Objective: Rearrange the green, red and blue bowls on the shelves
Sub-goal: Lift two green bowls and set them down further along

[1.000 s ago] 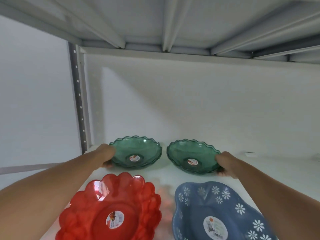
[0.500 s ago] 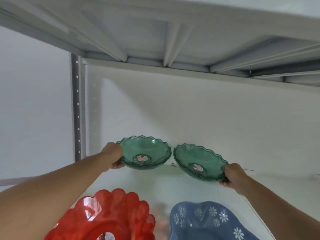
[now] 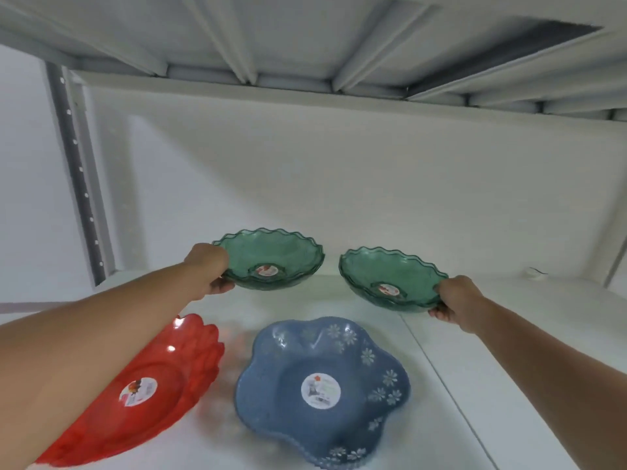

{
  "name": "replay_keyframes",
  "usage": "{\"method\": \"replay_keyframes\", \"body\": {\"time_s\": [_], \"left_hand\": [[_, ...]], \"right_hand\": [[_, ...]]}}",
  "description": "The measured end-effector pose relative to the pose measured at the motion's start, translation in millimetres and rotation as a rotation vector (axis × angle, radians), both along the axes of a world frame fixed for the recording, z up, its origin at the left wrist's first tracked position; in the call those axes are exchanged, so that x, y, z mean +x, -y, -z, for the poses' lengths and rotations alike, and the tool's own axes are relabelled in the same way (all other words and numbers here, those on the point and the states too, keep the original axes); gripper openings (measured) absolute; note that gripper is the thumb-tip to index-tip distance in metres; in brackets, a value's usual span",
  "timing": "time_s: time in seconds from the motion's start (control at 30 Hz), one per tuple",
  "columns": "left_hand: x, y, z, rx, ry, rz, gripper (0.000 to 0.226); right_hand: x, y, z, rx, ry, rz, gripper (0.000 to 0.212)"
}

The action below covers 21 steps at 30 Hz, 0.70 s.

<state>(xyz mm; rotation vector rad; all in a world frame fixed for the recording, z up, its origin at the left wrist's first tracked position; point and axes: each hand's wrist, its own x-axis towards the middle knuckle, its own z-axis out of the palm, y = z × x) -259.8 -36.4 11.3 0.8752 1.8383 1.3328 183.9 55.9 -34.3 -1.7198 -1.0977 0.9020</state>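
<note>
Two clear green bowls with wavy rims are held up above the white shelf (image 3: 509, 334). My left hand (image 3: 210, 269) grips the left green bowl (image 3: 271, 256) by its left rim. My right hand (image 3: 454, 300) grips the right green bowl (image 3: 390, 279) by its right rim, tilted slightly toward me. A red scalloped bowl (image 3: 163, 385) lies on the shelf at the front left, partly hidden by my left forearm. To its right, a blue bowl (image 3: 322, 385) with white flowers rests at the front middle.
The underside of the upper shelf (image 3: 305, 45) with its ribs hangs close overhead. A grey perforated upright (image 3: 78, 174) stands at the left. The white back wall (image 3: 339, 181) closes the shelf. A small white object (image 3: 534, 271) lies at the back right.
Both green bowls were resting on the shelf a second ago and are now lifted off it in my hands. The view has shifted, so the red and blue bowls show more fully.
</note>
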Motion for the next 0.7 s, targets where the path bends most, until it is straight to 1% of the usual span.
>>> {"method": "replay_keyframes", "body": {"time_s": [0.1,0.2,0.43,0.57,0.7], "left_hand": [[53,8,-7,0.033,-0.011,0.007,0.021],[112,11,-8,0.068,0.026,-0.021,0.022],[235,10,4,0.043,0.087,-0.039,0.024],[274,3,1,0.047,0.095,-0.035,0.02],[296,-19,6,0.028,0.107,-0.016,0.02]], "right_hand": [[51,7,-5,0.016,-0.011,-0.013,0.024],[110,9,-9,0.042,-0.039,-0.027,0.028],[227,15,-20,-0.008,-0.068,0.004,0.032],[263,11,-25,0.019,-0.049,0.014,0.033],[290,15,-19,-0.011,-0.13,0.059,0.037]]}}
